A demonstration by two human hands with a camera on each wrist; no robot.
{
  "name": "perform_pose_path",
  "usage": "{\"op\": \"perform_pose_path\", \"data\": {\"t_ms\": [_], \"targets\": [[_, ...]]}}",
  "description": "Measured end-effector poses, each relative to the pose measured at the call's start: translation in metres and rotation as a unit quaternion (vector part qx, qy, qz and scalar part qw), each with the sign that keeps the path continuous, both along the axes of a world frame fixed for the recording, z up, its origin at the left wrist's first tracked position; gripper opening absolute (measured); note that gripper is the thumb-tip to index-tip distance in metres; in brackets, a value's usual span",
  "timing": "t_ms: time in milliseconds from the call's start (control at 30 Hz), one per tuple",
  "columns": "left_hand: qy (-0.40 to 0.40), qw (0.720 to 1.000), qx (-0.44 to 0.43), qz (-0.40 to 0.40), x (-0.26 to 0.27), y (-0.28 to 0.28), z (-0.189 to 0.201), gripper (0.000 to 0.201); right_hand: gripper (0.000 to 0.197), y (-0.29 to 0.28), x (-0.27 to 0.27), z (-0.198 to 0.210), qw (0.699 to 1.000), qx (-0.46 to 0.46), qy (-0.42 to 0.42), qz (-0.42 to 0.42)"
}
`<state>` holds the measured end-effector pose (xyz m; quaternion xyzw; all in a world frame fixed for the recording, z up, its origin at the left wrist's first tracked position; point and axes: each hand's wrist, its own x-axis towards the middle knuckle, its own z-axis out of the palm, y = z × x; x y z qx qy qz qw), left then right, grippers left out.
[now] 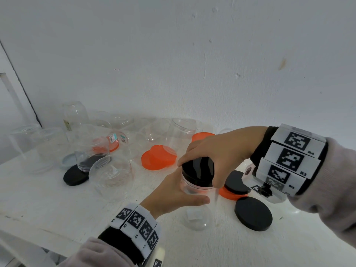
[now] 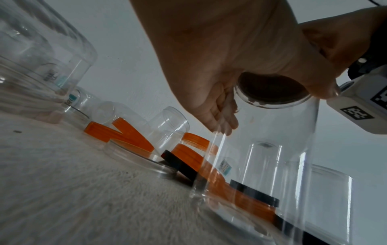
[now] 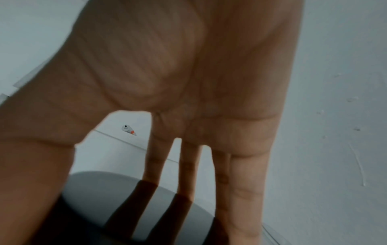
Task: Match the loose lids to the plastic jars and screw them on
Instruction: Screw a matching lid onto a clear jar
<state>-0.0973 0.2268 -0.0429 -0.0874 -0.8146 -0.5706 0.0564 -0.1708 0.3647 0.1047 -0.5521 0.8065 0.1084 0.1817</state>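
**Both hands on one clear jar and its black lid**

Our right hand (image 1: 217, 149) was curled over the black lid (image 1: 199, 171) from above, thumb on the near side and fingers (image 3: 243, 190) reaching down over the far rim, gripping it on the mouth of the clear jar (image 1: 196, 207). Our left hand (image 1: 173, 195) was wrapped round the jar's upper wall just under the lid, thumb across the front, holding it upright near the front of the white table (image 1: 57, 199). In the left wrist view the lid's dark underside (image 2: 270, 87) showed through the jar's neck; we could not tell how far it was screwed down.

A small pale sticker (image 1: 192, 215) sat on the jar's lower wall, its print too blurred to read. The jar looked empty.

Just right of the jar, a second black lid (image 1: 238, 183) lay on an orange lid (image 1: 232, 194), and a third black lid (image 1: 253, 213) lay flat nearer us. Behind the hands, two orange lids (image 1: 159, 158) overlapped. To the left a short wide jar (image 1: 112, 178) stood open, a taller jar (image 1: 90, 153) rested partly on a black lid (image 1: 75, 177), and a jar with an orange lid (image 1: 113, 142) carried a teal and white label we could not read. More empty clear jars (image 1: 181, 132) crowded the back by the wall. Our wristbands bore square markers tagged R2, R3 and R4 (image 1: 290, 158).
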Motion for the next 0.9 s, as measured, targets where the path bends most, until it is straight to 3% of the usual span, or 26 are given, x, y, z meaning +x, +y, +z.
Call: {"op": "perform_pose_path", "data": {"t_ms": [200,600,767,900], "targets": [[-0.004,1.000,-0.008,-0.006,0.000,0.000,0.001,0.074,0.083,0.000,-0.001,0.002,1.000,-0.001,-0.020,0.016],[-0.003,1.000,-0.005,-0.007,-0.002,0.000,0.000,0.085,0.065,-0.004,0.000,-0.007,0.995,-0.027,0.045,-0.091],[0.016,1.000,-0.011,0.021,0.000,0.002,0.002,0.077,0.077,-0.004,-0.001,-0.002,0.998,-0.004,0.019,-0.066],[0.041,0.998,-0.006,0.040,-0.001,0.002,0.000,0.075,0.063,-0.005,-0.004,-0.012,0.994,-0.059,0.047,-0.085]]}}
